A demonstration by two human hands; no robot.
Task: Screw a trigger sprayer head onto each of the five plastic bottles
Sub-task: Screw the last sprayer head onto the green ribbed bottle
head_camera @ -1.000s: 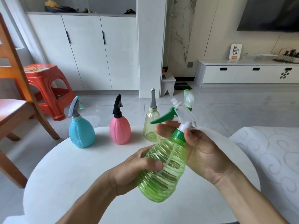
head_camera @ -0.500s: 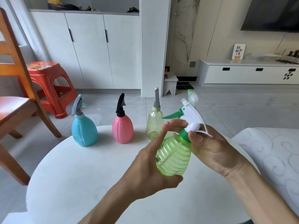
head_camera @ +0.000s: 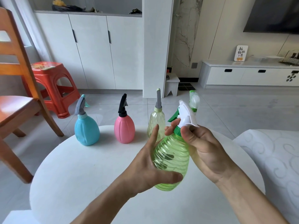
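Regripping: left hand [head_camera: 152,165] has shifted round the green bottle [head_camera: 172,160], fingers gripping its belly; right hand [head_camera: 203,147] fingers stay clamped on collar [head_camera: 177,130]. Tightening likely continues.

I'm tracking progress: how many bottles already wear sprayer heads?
5: blue bottle, pink bottle and pale yellow bottle along the table's far edge, one mostly hidden behind, and the green bottle in the hands.

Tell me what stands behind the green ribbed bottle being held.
Behind the green ribbed bottle, only a pale sprayer head with green trim peeks out above. Whatever bottle it sits on is covered by the right hand.
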